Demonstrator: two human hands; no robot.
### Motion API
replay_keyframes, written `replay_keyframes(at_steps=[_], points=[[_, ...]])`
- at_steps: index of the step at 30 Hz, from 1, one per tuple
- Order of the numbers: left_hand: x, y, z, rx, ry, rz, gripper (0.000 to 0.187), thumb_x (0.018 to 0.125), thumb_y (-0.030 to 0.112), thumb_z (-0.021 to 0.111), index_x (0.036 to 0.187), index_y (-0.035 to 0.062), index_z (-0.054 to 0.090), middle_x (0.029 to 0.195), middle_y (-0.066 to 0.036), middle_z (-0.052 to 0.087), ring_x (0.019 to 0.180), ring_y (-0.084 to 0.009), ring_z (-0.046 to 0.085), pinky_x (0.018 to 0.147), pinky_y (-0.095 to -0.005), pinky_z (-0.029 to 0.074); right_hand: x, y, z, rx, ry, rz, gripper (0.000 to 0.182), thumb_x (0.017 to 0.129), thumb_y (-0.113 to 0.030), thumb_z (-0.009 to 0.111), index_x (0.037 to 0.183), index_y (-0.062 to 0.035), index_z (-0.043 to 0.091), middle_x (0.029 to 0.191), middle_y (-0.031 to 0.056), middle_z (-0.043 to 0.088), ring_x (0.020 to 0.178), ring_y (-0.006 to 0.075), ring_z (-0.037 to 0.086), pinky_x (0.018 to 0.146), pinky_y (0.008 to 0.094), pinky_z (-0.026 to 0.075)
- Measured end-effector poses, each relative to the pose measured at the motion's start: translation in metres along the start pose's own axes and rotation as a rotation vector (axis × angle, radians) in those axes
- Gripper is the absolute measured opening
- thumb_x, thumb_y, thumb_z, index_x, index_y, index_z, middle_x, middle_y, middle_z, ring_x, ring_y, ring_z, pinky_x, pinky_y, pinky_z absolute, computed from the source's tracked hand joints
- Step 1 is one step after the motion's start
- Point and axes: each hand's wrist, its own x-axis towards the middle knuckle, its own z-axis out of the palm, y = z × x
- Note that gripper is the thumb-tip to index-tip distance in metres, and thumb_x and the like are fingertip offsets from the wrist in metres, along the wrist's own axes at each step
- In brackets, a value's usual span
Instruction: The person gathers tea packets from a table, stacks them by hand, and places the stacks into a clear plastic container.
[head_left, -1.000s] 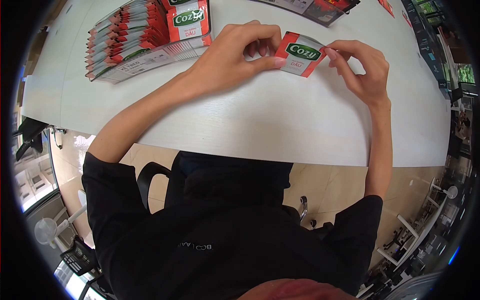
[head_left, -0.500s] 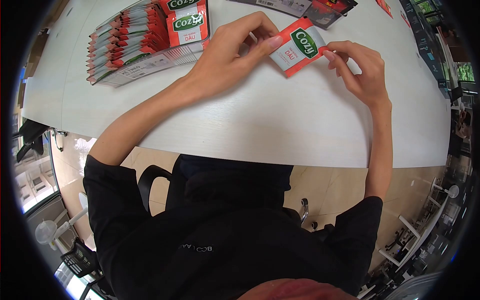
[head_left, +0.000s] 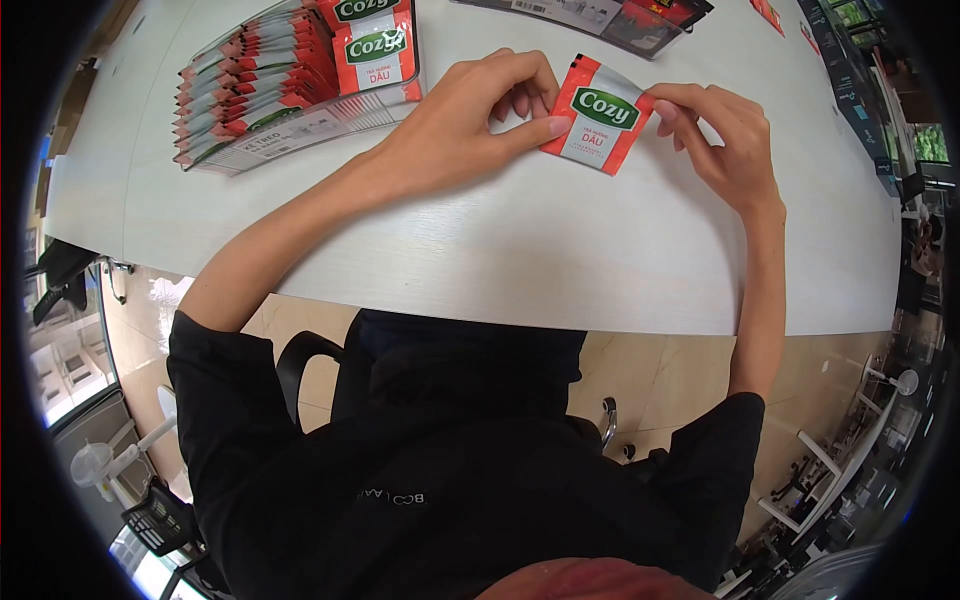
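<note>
Floor tiles (head_left: 640, 370) show beyond the near edge of a broad white table (head_left: 480, 240). On its left side stands a clear tray (head_left: 300, 133) with red-and-silver sachets (head_left: 255, 80) packed in a row; another tray (head_left: 575, 13), holding darker packets, lies at the far side. Between these trays and the near edge, both hands are grasping one strawberry-red sachet (head_left: 603, 112), printed face showing: the left hand (head_left: 465, 115) grips its left edge, thumb on top, while the right hand (head_left: 735, 145) has fingertips at the upper right corner. By my reading, it's at the handling and orienting stage; turning it further calls for a light grip, since the wrapper looks thin.
</note>
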Motion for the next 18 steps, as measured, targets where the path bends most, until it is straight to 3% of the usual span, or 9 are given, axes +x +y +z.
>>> replay_keyframes(at_steps=[10,12,16,18], points=[[0.0,0.005,-0.006,-0.034,-0.032,-0.058,0.024,0.09,0.019,0.077,0.087,0.005,0.058,0.08,0.001,0.055,0.071,-0.0057,0.044,0.062,-0.0243,0.036,0.005,-0.006,-0.003,-0.08,0.016,-0.053,0.012,0.083,-0.017,0.08,0.082,-0.0079,0.072,0.069,0.0024,0.069,0.056,0.0132,0.063,0.055,0.0264,0.045],[0.001,0.0,-0.003,-0.078,0.07,-0.003,0.028,0.091,0.024,0.075,0.09,0.0032,0.056,0.08,-0.008,0.06,0.068,-0.0153,0.05,0.063,-0.0301,0.042,0.005,-0.002,-0.006,-0.112,0.085,-0.04,0.01,0.083,-0.015,0.079,0.082,-0.0073,0.073,0.07,0.0017,0.07,0.055,0.0129,0.062,0.054,0.0261,0.045],[-0.001,-0.009,0.001,-0.037,0.072,-0.036,0.029,0.092,0.023,0.074,0.099,0.0038,0.053,0.087,-0.009,0.063,0.069,-0.0159,0.05,0.063,-0.0322,0.043,0.003,0.005,-0.015,-0.119,0.124,0.022,0.009,0.083,-0.012,0.079,0.083,-0.0059,0.072,0.072,0.0021,0.071,0.056,0.0123,0.061,0.053,0.0257,0.045],[-0.001,-0.013,0.004,-0.09,0.139,-0.024,0.032,0.091,0.021,0.075,0.107,0.004,0.052,0.092,-0.011,0.068,0.074,-0.0169,0.058,0.07,-0.0335,0.05,0.003,0.006,-0.02,-0.132,0.139,0.042,0.008,0.084,-0.01,0.078,0.083,-0.0049,0.072,0.073,0.0029,0.071,0.057,0.012,0.062,0.054,0.025,0.047]])
